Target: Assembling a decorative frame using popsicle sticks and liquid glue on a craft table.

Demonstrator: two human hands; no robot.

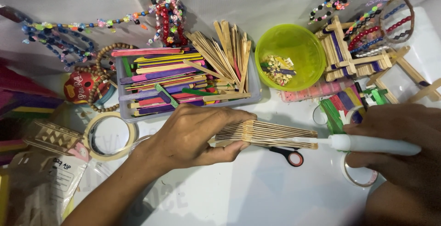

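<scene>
Gripping a fanned bundle of plain craft sticks [266, 135] above the white tabletop [257, 194], the left hand [193, 136] kept its fingers closed around one end. The right hand [404, 148] clasped a white glue bottle [372, 144], nozzle touching the sticks' far ends. Gluing seemed underway; steady squeezing along the edge looked needed.

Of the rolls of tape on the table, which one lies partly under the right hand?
The clear tape roll at the lower right lies partly under the right hand. The beige masking tape roll lies left of the left hand.
</scene>
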